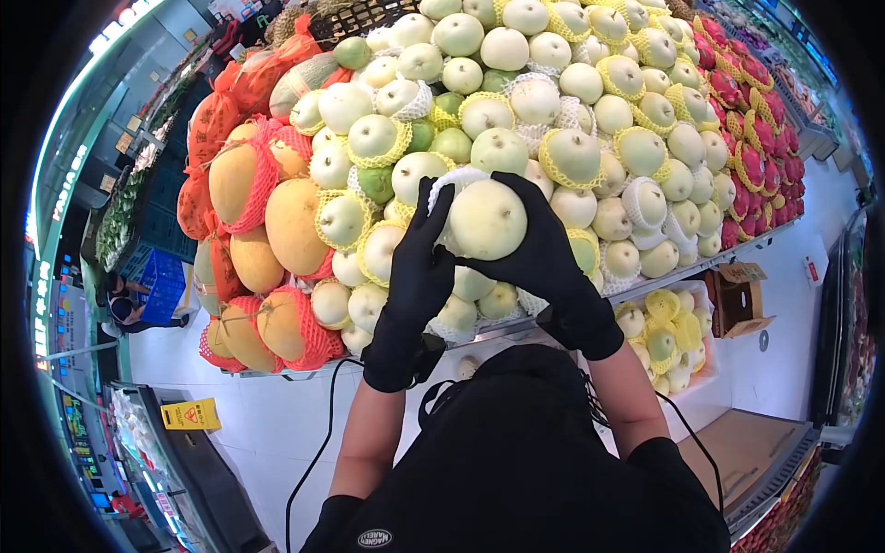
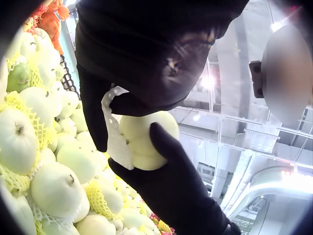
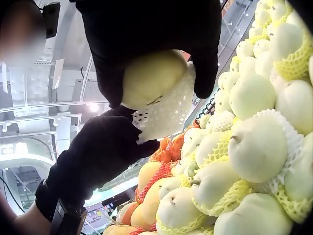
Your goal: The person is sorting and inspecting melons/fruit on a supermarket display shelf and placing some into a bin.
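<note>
Both hands wear black gloves and meet over the near part of a melon pile. My right hand [image 1: 546, 241] grips a pale, round melon [image 1: 489, 219], its thumb and fingers curled about the fruit in the right wrist view. A white foam net sleeve [image 2: 116, 134] lies against one side of this melon. On the other side, my left hand [image 1: 420, 256] pinches the sleeve's edge between thumb and fingers. The sleeve [image 3: 168, 111] covers only part of the fruit, and much of the pale skin is bare.
Pale melons [image 1: 373, 136], many in yellow or white foam nets, fill the sloping stand. Large yellow melons [image 1: 297, 221] in red nets lie left, dragon fruit [image 1: 751, 138] right. Below the stand's right side are a crate of netted melons [image 1: 662, 343] and a cardboard box [image 1: 735, 300].
</note>
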